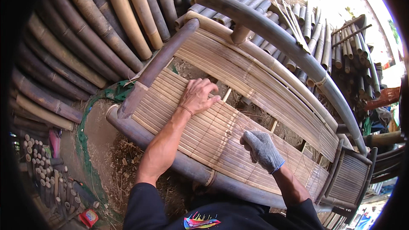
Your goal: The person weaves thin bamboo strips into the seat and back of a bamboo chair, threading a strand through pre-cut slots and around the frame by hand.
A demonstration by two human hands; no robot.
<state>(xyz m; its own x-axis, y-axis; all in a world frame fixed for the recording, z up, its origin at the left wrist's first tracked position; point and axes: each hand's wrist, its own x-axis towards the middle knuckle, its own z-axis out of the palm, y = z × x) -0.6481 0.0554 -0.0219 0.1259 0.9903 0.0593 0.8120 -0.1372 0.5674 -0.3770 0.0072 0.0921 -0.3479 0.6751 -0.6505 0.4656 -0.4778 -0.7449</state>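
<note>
A bamboo bench (179,162) lies before me, its seat (204,136) made of thin bamboo slats laid side by side. My bare left hand (198,96) presses on the far edge of the seat slats, fingers curled over the gap toward the backrest (255,76). My right hand (262,149) wears a grey knit glove and is closed on a thin string or wire that runs across the slats. The curved dark top rail (289,47) arcs above the backrest.
Thick bamboo poles (93,30) lean in a stack at the left and back. Short cut bamboo pieces (42,166) stand bundled at the lower left. More poles and a bamboo rack (353,55) fill the right. Dirt ground with dry scraps (123,153) lies under the bench.
</note>
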